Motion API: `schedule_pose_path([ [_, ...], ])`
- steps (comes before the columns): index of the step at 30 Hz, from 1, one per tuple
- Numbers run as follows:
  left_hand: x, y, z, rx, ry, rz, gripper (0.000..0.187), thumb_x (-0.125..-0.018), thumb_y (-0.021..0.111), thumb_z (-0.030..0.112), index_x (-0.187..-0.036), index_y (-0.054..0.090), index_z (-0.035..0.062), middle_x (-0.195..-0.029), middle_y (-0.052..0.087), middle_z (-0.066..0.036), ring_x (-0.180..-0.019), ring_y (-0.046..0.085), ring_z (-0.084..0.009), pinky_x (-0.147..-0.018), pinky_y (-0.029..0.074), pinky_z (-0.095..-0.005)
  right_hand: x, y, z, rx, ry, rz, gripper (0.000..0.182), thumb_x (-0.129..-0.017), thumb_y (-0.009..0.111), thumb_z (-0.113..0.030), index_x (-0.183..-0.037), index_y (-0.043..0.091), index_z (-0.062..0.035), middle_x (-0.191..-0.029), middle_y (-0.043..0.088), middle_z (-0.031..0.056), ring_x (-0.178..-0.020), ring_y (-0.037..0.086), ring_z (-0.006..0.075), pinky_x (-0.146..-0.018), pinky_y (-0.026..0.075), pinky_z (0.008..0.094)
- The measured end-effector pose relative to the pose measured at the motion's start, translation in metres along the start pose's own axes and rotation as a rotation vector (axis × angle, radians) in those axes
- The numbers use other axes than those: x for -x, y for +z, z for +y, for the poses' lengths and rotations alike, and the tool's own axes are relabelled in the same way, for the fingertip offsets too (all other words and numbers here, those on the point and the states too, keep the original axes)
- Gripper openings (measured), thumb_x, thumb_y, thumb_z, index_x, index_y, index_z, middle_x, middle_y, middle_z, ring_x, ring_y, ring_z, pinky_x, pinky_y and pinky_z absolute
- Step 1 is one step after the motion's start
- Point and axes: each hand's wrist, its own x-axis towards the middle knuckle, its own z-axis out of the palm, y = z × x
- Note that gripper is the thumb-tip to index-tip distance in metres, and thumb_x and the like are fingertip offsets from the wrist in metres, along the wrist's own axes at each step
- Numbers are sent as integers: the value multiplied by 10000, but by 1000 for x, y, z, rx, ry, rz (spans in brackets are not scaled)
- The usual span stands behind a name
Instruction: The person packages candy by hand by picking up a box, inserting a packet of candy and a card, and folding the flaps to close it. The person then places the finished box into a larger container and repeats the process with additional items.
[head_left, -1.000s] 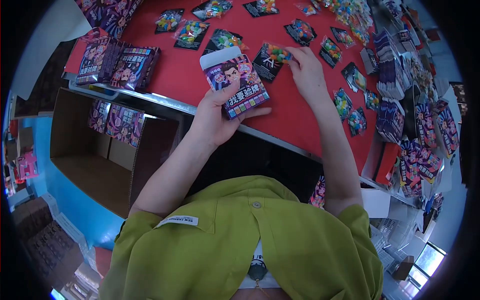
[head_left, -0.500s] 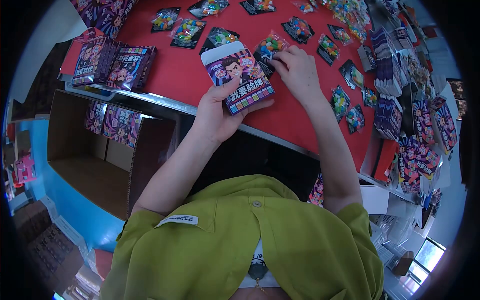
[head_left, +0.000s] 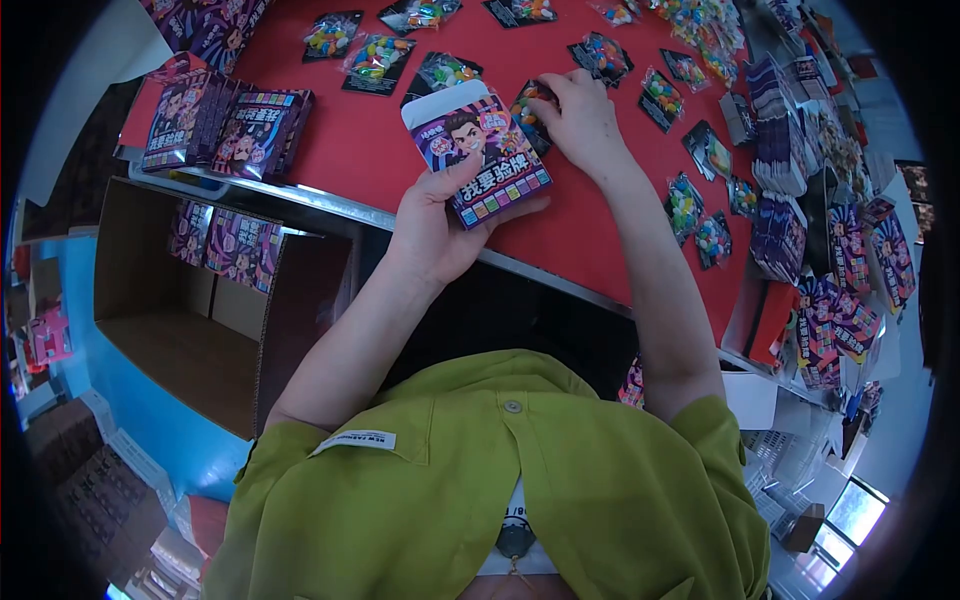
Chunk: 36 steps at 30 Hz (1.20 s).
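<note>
My left hand [head_left: 440,225] is closed around a printed purple cardboard box [head_left: 480,155] with cartoon artwork. The box is tilted, and its pale top flap [head_left: 445,100] stands open. Just right of it, my right hand [head_left: 585,120] pinches the upper right edge of a small clear packet of colourful candies [head_left: 530,112] with a black card. My fingers cover part of this packet, and its lower left side lies close to the box. More candy packets on black cards lie beyond both hands, including one packet [head_left: 440,75] behind the box flap.
Several candy packets [head_left: 660,100] are spread over the red tabletop [head_left: 590,245]. Stacks of flat purple boxes [head_left: 780,150] line the right side. Filled-out purple boxes [head_left: 260,130] stand at the left edge, above an open brown carton [head_left: 180,350] with printed boxes inside.
My right hand has moved slightly up and away, to the top of the candy packet, which has turned more upright beside the box. My left hand and the box stay nearly still.
</note>
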Motion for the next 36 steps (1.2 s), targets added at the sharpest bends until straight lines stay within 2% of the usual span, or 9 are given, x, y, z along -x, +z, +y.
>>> schedule_pose_path([
  [4, 2, -1, 0, -27, -3, 5, 425, -935, 508, 152, -1287, 357, -32, -1213, 523, -175, -1149, 538, -301, -970, 460, -547, -14, -11, -2, -28, 179, -180, 477, -830, 668, -357, -1141, 573, -9, -1140, 542, 137, -1082, 531, 287, -947, 394, 456],
  [6, 1, -1, 1, -36, -8, 10, 422, -936, 508, 155, -1288, 361, -25, -1210, 525, -174, -1148, 539, -298, -968, 463, -544, -21, -13, 5, -406, 304, -262, 446, -793, 726, -235, -1143, 580, 0, -992, 579, 110, -941, 573, 197, -837, 450, 317],
  [10, 6, -2, 3, -50, 1, 27, 420, -920, 526, 118, -1283, 367, -20, -1210, 523, -174, -1144, 541, -304, -934, 499, -516, -12, -31, 2, -632, 348, -395, 420, -765, 757, -163, -1092, 577, 31, -954, 587, 85, -907, 577, 148, -801, 462, 266],
  [19, 6, -8, -2, -309, -152, -202, 561, -830, 611, 102, -1303, 346, -45, -1198, 542, -203, -1106, 571, -341, -816, 563, -476, 24, -93, 11, -1487, -38, 55, 309, -813, 722, -180, -1038, 569, -33, -938, 627, 43, -938, 610, 117, -807, 517, 259],
  [22, 9, 0, -7, -309, -234, -221, 599, -777, 657, 41, -1295, 366, -40, -1166, 566, -201, -1053, 608, -322, -751, 583, -420, 26, -101, 6, -1185, -84, -25, 315, -831, 689, -85, -1105, 548, -22, -977, 624, 53, -904, 614, 115, -799, 507, 257],
  [29, 18, 0, 3, -425, -408, -283, 559, -694, 720, -58, -1204, 494, -20, -1078, 639, -137, -971, 648, -226, -840, 543, -354, 41, -101, 10, -1226, -12, 18, 283, -803, 727, -163, -1024, 586, -54, -924, 625, 26, -907, 606, 103, -750, 522, 238],
  [32, 12, 2, 4, -459, -332, -307, 579, -672, 738, -61, -1202, 514, -3, -1077, 644, -118, -994, 638, -218, -857, 535, -357, 51, -114, -4, -1143, -80, -95, 270, -794, 730, -159, -1001, 603, -43, -885, 622, 12, -908, 597, 117, -787, 501, 256],
  [34, 7, 2, 6, -489, -311, -335, 570, -671, 736, -66, -1195, 522, 1, -1076, 645, -116, -993, 638, -216, -864, 531, -353, 54, -111, -4, -892, -360, -47, 261, -792, 734, -184, -990, 629, -50, -981, 603, 37, -1018, 554, 149, -876, 452, 300],
  [36, 1, 2, 5, -518, -298, -361, 561, -670, 735, -71, -1188, 531, 4, -1075, 646, -113, -993, 638, -215, -871, 526, -348, 59, -105, -14, -955, -358, -50, 238, -809, 716, -200, -988, 642, -61, -1045, 577, 54, -1072, 516, 162, -903, 424, 316],
])
